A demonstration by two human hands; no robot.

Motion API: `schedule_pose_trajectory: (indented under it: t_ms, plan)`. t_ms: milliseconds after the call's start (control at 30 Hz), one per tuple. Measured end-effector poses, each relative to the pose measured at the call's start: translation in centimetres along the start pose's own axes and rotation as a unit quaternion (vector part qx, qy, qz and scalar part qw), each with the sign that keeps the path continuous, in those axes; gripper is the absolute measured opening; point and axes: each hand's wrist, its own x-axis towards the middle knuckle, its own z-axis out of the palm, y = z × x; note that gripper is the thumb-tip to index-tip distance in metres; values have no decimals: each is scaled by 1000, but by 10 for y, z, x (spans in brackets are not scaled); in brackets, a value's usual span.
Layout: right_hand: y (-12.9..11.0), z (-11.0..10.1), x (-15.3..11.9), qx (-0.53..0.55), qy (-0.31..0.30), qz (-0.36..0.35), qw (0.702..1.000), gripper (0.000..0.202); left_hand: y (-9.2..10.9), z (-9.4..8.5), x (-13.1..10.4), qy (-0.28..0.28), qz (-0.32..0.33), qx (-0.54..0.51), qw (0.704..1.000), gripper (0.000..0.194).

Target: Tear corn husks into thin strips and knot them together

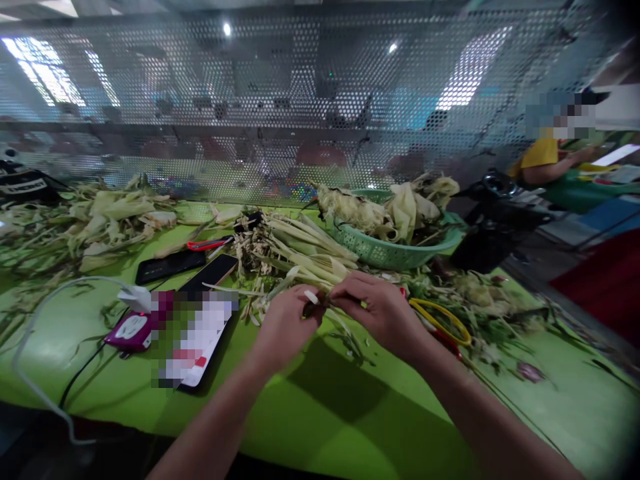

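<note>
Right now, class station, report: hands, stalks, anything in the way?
Left hand, right hand close together, grip contents unclear. Pale stalks just beyond. Yellow loop by right wrist.

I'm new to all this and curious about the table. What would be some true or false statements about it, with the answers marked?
1. The left hand and right hand are held close together over the table. True.
2. Nothing is in the green basket. False: pale, dry-looking husks are heaped in it.
3. A yellow loop lies to the right of the right hand. True.
4. The purple block has nothing plugged into it. False: a white plug sits in it.
5. A person in a yellow top is off to the right. True.
</note>
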Motion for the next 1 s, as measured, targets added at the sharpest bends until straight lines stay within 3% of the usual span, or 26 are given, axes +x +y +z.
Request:
schedule_pose_trajectory:
  t_ms: [67,133,200,267,367,467,500,600,667,800,900,1000]
  plan:
    - [7,-4,3,113,-25,58,992,14,-2,-2,0,-55,-65,-159,984,4]
    - [11,-3,4,233,-33,125,964,18,-2,-3,0,-72,-121,-311,940,14]
    - [11,3,4,333,-26,173,927,21,-1,-2,0,-51,-148,-411,898,22]
    - [9,13,2,386,4,193,902,23,0,1,0,2,-156,-455,877,25]
    - [3,26,1,373,65,218,900,22,1,6,3,99,-140,-392,904,19]
    - [-4,32,0,329,98,231,910,22,0,9,2,163,-54,-167,971,6]
    - [-6,33,0,322,99,228,913,22,-1,10,1,179,-7,-76,981,2]
    - [-8,33,-1,326,94,217,916,25,-6,13,-5,212,134,135,959,14]
    - [-5,33,-1,328,93,219,914,27,-8,16,-8,201,177,206,941,18]
    - [7,28,0,304,94,232,919,28,-7,15,-7,139,161,214,953,30]
    - [15,22,2,291,87,243,921,29,-5,7,-3,94,121,120,981,39]
    - [16,17,3,301,83,249,917,31,-6,-2,2,89,63,21,994,33]
